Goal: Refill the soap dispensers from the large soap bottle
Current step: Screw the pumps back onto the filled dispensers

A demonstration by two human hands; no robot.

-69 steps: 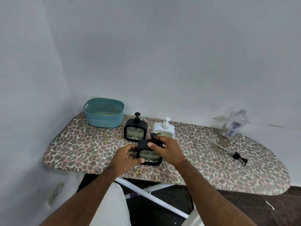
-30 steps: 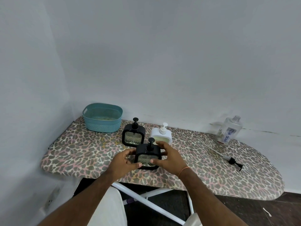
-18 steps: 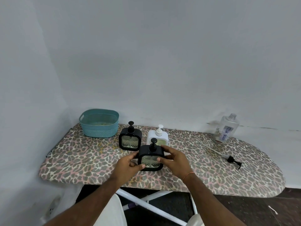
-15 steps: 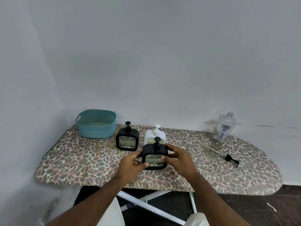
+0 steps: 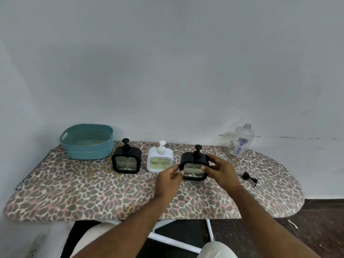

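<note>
Both my hands hold a black square soap dispenser upright, right of the white dispenser. My left hand pinches its left edge; my right hand grips its right side. A white dispenser with greenish soap stands in the middle, and a second black dispenser stands to its left. The large clear bottle, labelled DISH SOAP and uncapped, stands by the wall at the back right. Its black pump lies on the board just right of my right hand.
Everything rests on a leopard-print ironing board against a white wall. A teal plastic basket sits at the back left. White board legs and a dark floor show below the front edge.
My hands have carried the black dispenser from in front of the other two over to the right of the white one. The view has also shifted.
</note>
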